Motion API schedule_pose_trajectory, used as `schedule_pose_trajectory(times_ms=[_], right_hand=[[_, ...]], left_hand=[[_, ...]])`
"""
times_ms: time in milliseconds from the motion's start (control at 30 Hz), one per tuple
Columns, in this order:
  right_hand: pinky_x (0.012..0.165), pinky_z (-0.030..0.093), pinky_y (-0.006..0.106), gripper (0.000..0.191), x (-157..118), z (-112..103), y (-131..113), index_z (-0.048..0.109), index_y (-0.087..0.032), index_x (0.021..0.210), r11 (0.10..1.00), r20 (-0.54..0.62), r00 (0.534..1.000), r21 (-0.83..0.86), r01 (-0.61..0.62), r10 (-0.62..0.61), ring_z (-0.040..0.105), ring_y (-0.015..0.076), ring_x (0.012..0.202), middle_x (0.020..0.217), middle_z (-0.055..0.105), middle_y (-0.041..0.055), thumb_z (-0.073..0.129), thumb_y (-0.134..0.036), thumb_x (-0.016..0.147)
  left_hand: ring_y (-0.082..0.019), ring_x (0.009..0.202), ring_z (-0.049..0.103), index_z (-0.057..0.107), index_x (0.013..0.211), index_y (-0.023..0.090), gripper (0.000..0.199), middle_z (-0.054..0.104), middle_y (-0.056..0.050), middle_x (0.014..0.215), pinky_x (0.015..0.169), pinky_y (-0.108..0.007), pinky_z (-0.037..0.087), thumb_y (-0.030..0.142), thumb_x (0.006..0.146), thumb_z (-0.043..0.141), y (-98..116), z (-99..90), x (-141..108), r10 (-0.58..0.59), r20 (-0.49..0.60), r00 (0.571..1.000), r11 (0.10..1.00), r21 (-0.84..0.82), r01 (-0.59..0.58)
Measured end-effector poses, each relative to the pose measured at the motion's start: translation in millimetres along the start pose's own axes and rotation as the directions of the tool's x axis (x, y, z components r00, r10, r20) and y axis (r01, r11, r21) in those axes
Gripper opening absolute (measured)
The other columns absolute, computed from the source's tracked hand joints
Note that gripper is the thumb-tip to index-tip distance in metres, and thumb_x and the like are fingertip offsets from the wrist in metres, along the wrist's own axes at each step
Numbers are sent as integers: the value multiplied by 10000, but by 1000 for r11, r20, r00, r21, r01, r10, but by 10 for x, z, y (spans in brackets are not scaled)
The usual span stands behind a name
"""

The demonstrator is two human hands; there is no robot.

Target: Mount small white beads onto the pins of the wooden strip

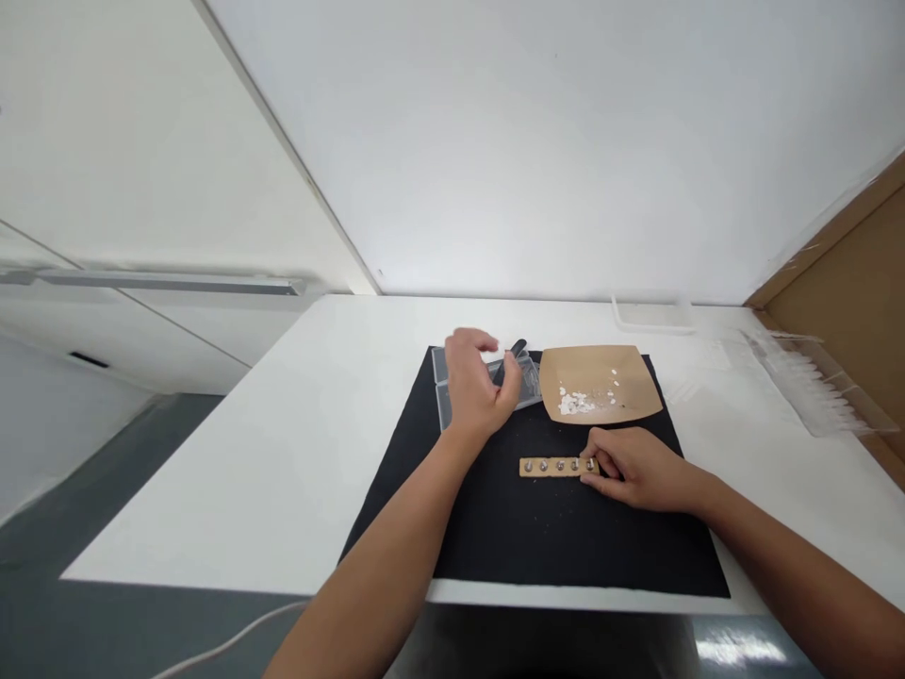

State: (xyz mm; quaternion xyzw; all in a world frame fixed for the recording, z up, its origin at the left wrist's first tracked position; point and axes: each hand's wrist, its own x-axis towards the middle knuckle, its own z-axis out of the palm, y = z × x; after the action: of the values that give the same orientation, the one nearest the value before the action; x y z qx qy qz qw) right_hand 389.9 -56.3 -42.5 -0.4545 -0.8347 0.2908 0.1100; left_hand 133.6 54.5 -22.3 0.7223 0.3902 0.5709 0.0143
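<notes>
My left hand [477,387] is raised over a clear plastic compartment box [444,398], its thumb and forefinger apart. A slim black tool [518,348] runs into the curl of that hand and sticks out past the thumb; its other end is hidden. My right hand [640,469] pinches the right end of a narrow tan strip [535,473] between thumb and fingers. The strip lies on the black mat [523,542] and carries a row of several small round metal studs. Behind the right hand is a tan paper tray [590,363] with white flakes [576,404] in it.
On the white table [233,471], a clear sheet with rows of pale pieces [813,382] lies at the right. A translucent shallow holder [654,316] stands near the back wall. A brown panel [848,273] bounds the right side. Tiny white specks dot the mat.
</notes>
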Motion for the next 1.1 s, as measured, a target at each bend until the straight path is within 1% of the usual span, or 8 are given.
schedule_pose_trajectory(times_ms=[133, 333, 467, 567, 667, 767, 900, 1100], right_hand=[[626, 379, 271, 180, -2, 15, -5, 567, -219, 987, 1000, 6, 1000, -4, -19, 19, 512, 119, 610, 708, 569, -59, 633, -386, 987], [623, 363, 266, 165, -3, -16, -32, 588, -223, 1037, 1000, 30, 999, -11, 15, -14, 522, 117, 626, 725, 585, -58, 635, -371, 979], [622, 358, 266, 189, -33, -60, -34, 620, -232, 1089, 997, 27, 997, -32, 74, -73, 542, 118, 643, 729, 597, -57, 658, -359, 955], [592, 363, 267, 258, -79, -67, 12, 621, -234, 1150, 984, -54, 982, -30, 177, -178, 511, 110, 574, 670, 565, -73, 673, -376, 941], [584, 403, 281, 158, -110, -50, 95, 638, -242, 1116, 972, -284, 930, -84, 220, -235, 513, 122, 543, 645, 570, -57, 606, -326, 985], [695, 504, 338, 163, -99, -60, 179, 669, -261, 1109, 974, -537, 820, -198, 106, -199, 658, 187, 729, 836, 715, 32, 531, -256, 1023], [825, 549, 425, 273, -40, -154, 247, 684, -274, 1223, 968, -711, 689, -243, -57, -138, 692, 250, 894, 936, 751, 66, 495, -216, 1035], [915, 538, 456, 289, 17, -250, 294, 708, -287, 1246, 966, -699, 702, -250, -65, -134, 688, 259, 998, 1034, 772, 64, 510, -235, 1043]], left_hand=[[-244, 906, 591, 550, 950, 222, 109, 613, -55, 895, 834, -432, 478, 135, 897, 591, -38, -160, -66, 222, 207, 953, 965, 94, -245], [-267, 972, 578, 638, 995, 212, 77, 695, -81, 962, 868, -411, 515, 178, 964, 576, 15, -143, -67, 241, 435, 868, 944, 104, -314], [-259, 996, 585, 656, 1113, 190, 144, 739, -77, 951, 811, -361, 524, 198, 1029, 539, -86, -121, -83, 172, 402, 899, 944, 194, -268], [-247, 989, 597, 630, 1197, 187, 205, 738, -50, 850, 764, -320, 509, 160, 1057, 483, -187, -125, -86, 82, 355, 931, 954, 244, -177], [-261, 1017, 576, 572, 1300, 179, 339, 754, -59, 905, 738, -320, 494, 45, 1014, 450, -257, -131, -84, -13, 357, 934, 955, 282, -94], [-292, 1027, 538, 530, 1356, 160, 437, 745, -88, 999, 768, -363, 497, -13, 966, 435, -297, -135, -74, -75, 371, 926, 946, 321, -51], [-317, 1007, 514, 623, 1215, 158, 275, 710, -117, 997, 918, -459, 484, 85, 992, 480, -327, -130, -60, -48, 382, 923, 937, 336, -91], [-350, 1047, 510, 703, 1046, 140, 203, 696, -150, 988, 940, -487, 474, 264, 1006, 547, -354, -91, -112, -51, 457, 888, 897, 412, -160]])
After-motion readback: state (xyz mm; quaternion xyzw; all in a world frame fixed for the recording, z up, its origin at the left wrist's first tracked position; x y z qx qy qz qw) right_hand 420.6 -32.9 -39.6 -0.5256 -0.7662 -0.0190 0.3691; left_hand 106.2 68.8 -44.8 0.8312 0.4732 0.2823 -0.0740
